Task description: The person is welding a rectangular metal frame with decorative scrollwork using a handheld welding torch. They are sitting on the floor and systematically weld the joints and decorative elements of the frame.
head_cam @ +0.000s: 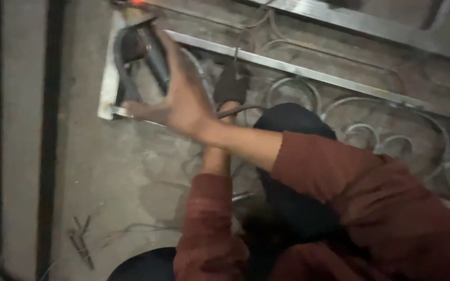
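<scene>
Item: right hand (180,99), reaching forward across the body with a dark red sleeve (360,182) pushed up the forearm, fingers closed around the dark cylindrical body of a handheld power tool (149,49), apparently a grinder, though blur keeps the type uncertain. The tool sits at the upper left, over the corner of a flat metal frame (108,83) lying on the concrete floor (110,177). Item: left hand, mostly hidden behind the right forearm; only its forearm (215,156) shows, running up toward a dark pad-like shape (231,86), perhaps a glove or a sandal, so whether that hand is open, closed or holding anything cannot be told. Item: ornamental scrollwork (360,119) of curved steel bars inside the frame, extending right. Item: a small red-orange glow (137,2) at the top edge, just beyond the tool, likely hot metal or sparks. Item: loose short metal pieces (82,242) on the floor at lower left. Hazards, as judged: the bare hand lies close to the glow and could be burned; the crossed arms limit control, so the tool could slip off the frame corner; the sleeve hangs near the working end; a thin cable (238,108) trailing under the arm could snag.
</scene>
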